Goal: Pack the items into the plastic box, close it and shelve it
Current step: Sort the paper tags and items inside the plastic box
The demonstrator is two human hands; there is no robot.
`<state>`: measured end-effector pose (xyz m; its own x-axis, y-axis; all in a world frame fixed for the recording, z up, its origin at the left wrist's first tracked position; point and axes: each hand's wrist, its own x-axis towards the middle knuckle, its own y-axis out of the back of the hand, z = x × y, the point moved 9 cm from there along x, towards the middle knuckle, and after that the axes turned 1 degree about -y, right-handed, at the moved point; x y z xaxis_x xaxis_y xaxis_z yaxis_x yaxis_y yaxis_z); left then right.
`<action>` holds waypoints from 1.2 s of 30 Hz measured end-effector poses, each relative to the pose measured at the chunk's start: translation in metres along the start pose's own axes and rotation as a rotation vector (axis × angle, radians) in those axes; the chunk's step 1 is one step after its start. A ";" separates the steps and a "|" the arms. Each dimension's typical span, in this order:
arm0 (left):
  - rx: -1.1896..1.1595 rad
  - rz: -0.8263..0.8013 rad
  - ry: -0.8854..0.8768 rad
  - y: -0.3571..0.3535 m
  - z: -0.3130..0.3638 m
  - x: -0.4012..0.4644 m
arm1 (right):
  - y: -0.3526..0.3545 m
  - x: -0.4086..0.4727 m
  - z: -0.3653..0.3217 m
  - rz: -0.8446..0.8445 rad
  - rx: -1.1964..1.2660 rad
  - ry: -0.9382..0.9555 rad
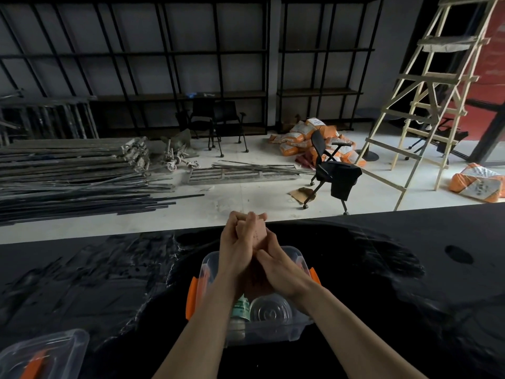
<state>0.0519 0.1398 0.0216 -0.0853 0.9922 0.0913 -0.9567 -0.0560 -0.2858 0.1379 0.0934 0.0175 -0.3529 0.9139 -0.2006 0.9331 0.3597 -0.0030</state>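
Observation:
A clear plastic box (296, 329) with orange latches (191, 296) stands open on the black-covered table (382, 269), just in front of me. Inside it lie a green-labelled bottle (241, 310) and a round clear container (270, 310). Above the box, my left hand (235, 250) and my right hand (284, 272) are pressed together around a pinkish soft item (250, 231). Its upper end sticks out between my fingers; the rest is hidden by my palms. The box's clear lid (46, 354), with an orange handle, lies at the near left corner.
Beyond the table's far edge, the floor holds stacked metal poles (73, 170) at the left, a black office chair (330, 170), orange sacks (306, 138) and a wooden ladder (426, 105) at the right. Black shelving (191, 94) lines the back wall.

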 end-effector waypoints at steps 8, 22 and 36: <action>-0.108 0.031 -0.038 0.003 0.007 0.006 | 0.004 0.004 -0.011 0.006 -0.061 0.040; 1.018 -0.053 -0.181 0.023 -0.007 -0.003 | 0.063 0.007 0.002 0.321 -0.379 -0.123; 1.623 -0.917 0.197 -0.026 -0.101 -0.042 | 0.065 0.006 0.012 0.231 -0.666 -0.142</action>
<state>0.1084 0.1108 -0.0711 0.4567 0.7618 -0.4594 0.0109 0.5115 0.8592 0.1975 0.1204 0.0048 -0.0970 0.9633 -0.2501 0.7265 0.2403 0.6438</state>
